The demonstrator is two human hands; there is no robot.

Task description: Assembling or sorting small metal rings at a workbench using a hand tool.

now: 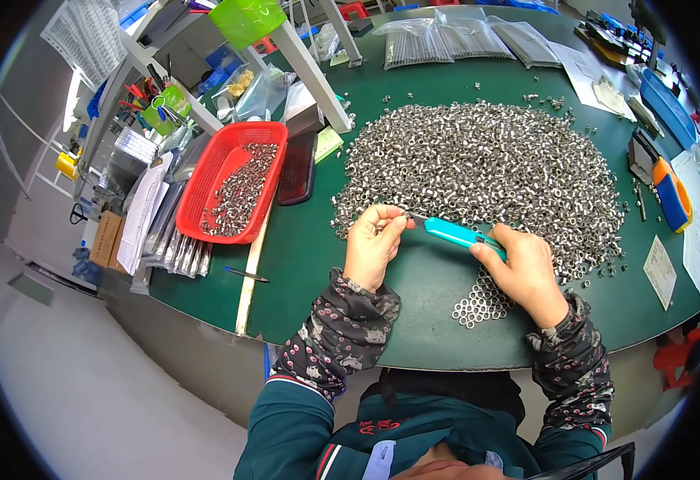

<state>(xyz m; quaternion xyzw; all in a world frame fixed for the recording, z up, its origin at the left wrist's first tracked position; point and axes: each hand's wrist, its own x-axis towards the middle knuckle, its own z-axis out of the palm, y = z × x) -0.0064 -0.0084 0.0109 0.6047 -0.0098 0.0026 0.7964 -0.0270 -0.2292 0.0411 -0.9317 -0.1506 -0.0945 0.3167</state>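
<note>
My right hand point(523, 268) is closed round a teal utility knife point(454, 233), its blade end pointing left. At the blade tip, my left hand point(374, 244) pinches a small metal piece between thumb and fingertips; the fingers hide most of it, so its exact shape cannot be made out. Just beyond both hands spreads a large heap of small silver metal rings point(486, 160). Next to my right hand, a flat patch of loose rings point(478, 304) lies in a single layer on the green table point(414, 328).
At left stands a red plastic basket point(192, 180) partly filled with small metal pieces. A pen point(246, 274) and a dark tray point(297, 170) are nearby. Bagged parts point(418, 44) lie at the far edge. On the right are an orange-and-blue tool point(673, 196) and a paper tag point(660, 272).
</note>
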